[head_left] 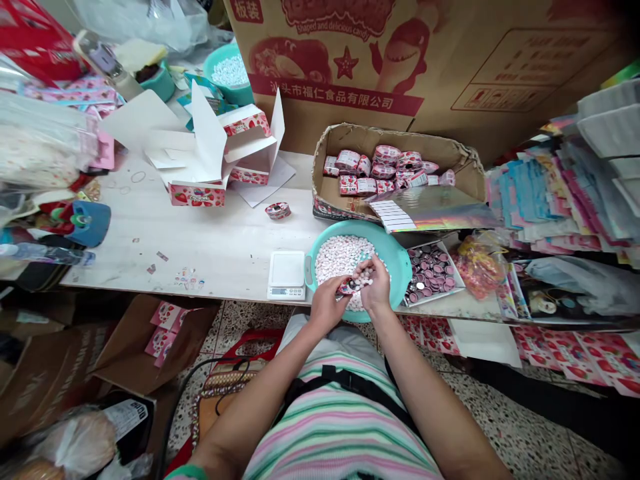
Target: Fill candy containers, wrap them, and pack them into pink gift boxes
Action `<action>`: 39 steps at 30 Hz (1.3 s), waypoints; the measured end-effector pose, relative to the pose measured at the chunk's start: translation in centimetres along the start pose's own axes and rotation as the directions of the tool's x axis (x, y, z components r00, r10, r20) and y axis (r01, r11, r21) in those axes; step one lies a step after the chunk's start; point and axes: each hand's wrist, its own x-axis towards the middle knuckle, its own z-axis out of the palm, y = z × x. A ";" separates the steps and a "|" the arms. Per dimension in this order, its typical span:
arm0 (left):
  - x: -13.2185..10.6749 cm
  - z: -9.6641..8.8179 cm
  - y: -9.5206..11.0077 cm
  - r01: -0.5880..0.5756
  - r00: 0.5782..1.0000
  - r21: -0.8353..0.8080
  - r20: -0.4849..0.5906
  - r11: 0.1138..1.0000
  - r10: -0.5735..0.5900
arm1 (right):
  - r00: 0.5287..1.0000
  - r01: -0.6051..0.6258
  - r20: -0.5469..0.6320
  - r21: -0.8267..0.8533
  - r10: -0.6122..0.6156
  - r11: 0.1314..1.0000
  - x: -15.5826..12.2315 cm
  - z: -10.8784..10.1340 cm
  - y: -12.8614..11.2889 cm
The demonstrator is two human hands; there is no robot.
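L hand [326, 305] pinches small pink tin [349, 288] in fingertips; R hand [376, 285] curls round a few white mints [341, 257], both just above 1 teal bowl [397, 263], plastic, 2 handles, heaped w/ more mints, too many to count. 1 white digital scale [287, 275] sits just left of bowl; 1 card tray [431, 273] right of it holds dozens of round purple-topped tins, packed tight, exact no. unclear. Behind: 1 cardboard box [400, 160], torn flaps, approx. 15 pink packs; holographic sheet [433, 212] lies across its front edge. 1 loose tin [278, 211] on scuffed white table [150, 227], near open strawberry-print cartons [196, 193], count unclear. 2nd teal bowl [230, 73] of mints further back, left. Large printed carton [345, 60] stands behind table, red Chinese text. Stacks of flat colored card [545, 193] at right. Speckled terrazzo floor [505, 420] below, printed sheets scattered. Person's striped top [340, 427] in foreground.
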 end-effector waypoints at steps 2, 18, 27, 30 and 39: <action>0.1 -0.1 0.1 -0.027 1.000 0.008 0.002 1.000 0.027 | 1.000 -0.005 -0.017 -0.004 0.005 1.000 -0.1 0.3 -0.2; 0.4 0.0 0.8 -0.035 0.999 -0.043 -0.034 0.998 0.033 | 0.998 0.059 -0.034 -0.089 -0.062 0.994 -0.7 1.2 -0.7; 0.0 0.3 0.8 0.003 0.999 -0.088 -0.044 0.996 -0.007 | 0.998 0.005 -0.070 0.025 -0.003 1.000 -0.4 1.0 -1.0; -0.5 -0.2 1.0 0.017 0.997 -0.178 -0.072 0.984 -0.030 | 0.998 -0.049 -0.034 0.122 0.054 0.991 0.1 0.2 -2.6; -2.7 -2.6 -0.2 0.016 0.977 -0.319 -0.198 0.948 -0.083 | 0.998 -0.026 -0.054 0.125 0.033 0.992 1.8 -4.5 -4.4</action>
